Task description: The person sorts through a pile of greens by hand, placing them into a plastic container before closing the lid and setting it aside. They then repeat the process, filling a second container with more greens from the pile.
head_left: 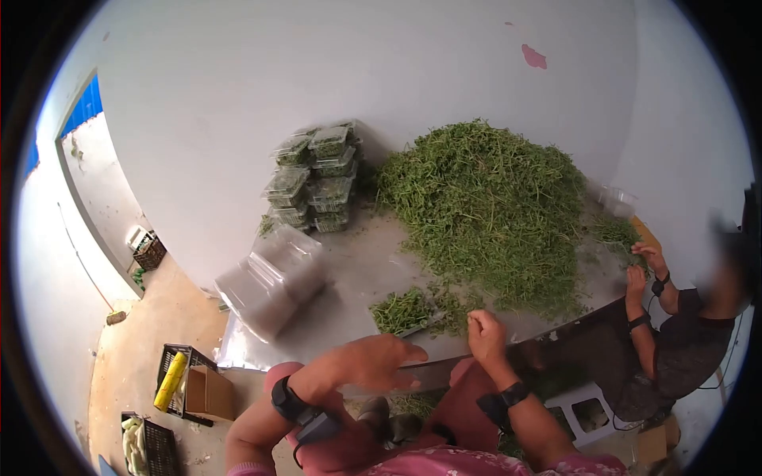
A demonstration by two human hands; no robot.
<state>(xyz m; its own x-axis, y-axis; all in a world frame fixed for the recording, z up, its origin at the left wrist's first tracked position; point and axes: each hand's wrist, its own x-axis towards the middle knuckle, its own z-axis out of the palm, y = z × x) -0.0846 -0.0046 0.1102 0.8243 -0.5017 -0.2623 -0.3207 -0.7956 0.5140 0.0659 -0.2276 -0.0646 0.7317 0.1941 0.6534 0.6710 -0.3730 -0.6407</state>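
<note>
My left hand (379,361) is in front of the table's near edge, its fingers stretched out and apart, with nothing in it. Just beyond it, a clear plastic tray filled with green stems (401,311) rests on the table. My right hand (486,335) is closed, fingers curled, to the right of that tray; whether anything is pinched in it I cannot make out. Loose greens (451,309) lie between the tray and this hand. Behind them rises a large heap of leafy green stems (488,214).
Filled clear boxes (313,178) are stacked at the back left. Nested clear containers (274,278) stand on the metal table (353,274) nearer me. A co-worker (675,341) sits at the right, hands by the greens. Crates (163,448) and a cardboard box (210,393) are on the floor.
</note>
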